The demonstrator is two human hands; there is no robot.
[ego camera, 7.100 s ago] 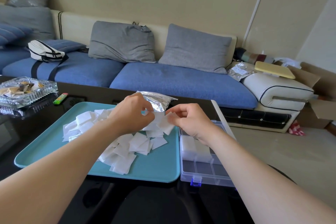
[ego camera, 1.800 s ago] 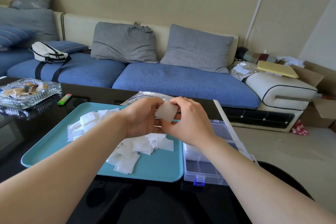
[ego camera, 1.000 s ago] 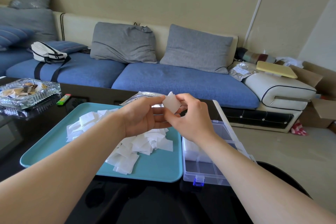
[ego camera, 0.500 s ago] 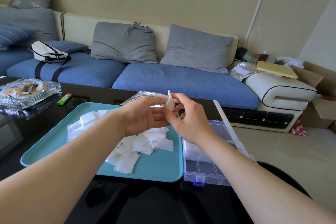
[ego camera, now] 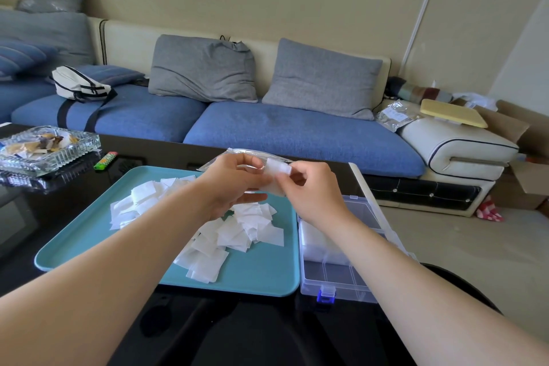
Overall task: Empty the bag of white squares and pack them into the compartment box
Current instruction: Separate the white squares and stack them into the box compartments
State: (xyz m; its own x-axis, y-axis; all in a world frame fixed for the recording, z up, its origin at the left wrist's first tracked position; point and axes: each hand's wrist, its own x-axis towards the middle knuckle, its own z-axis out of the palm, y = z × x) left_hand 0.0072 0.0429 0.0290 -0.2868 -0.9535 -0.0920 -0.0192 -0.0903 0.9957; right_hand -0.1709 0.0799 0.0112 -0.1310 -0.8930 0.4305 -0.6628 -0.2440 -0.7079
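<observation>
Left hand [ego camera: 234, 184]: fingers curled, thumb on top and the rest beneath, clamped on the left edge of the held stack.
Right hand [ego camera: 309, 192]: thumb and fingers pinched together on the right edge of the same stack.
Held stack [ego camera: 277, 169]: a few white squares pressed together. It is lifted clear of the tray and sits between the fingertips of both hands.
Bag [ego camera: 215, 161]: silvery zip bag lying flat just beyond the fingers, at the tray's far rim. The left hand hides most of it, so its contents cannot be told.
Tray [ego camera: 261, 272]: teal, set on the black counter [ego camera: 267, 336], below the fingers and reaching toward the person.
Loose squares [ego camera: 237, 232]: many white squares in an untidy, overlapping heap in the tray. The heap lies directly under the fingers and spreads left beneath the left forearm.
Box [ego camera: 341, 282]: clear plastic, below and right of the right fingers, just beside the tray's right rim.
Lid [ego camera: 372, 212]: open, leaning away on the far right side.
Latch [ego camera: 325, 296]: blue, on the box's near edge.
Packed squares [ego camera: 319, 242]: these fill the box's middle compartment, under the right wrist. The three small near compartments show only bare clear plastic. The far part of the box is partly hidden by the right hand.
Glass dish [ego camera: 44, 145]: on the counter well left of the fingers, holding brown and pale scraps.
Lighter [ego camera: 105, 160]: green, between the glass dish and the tray.
Sofa [ego camera: 297, 131]: blue, beyond the fingers, carrying grey cushions and a white pouch.
</observation>
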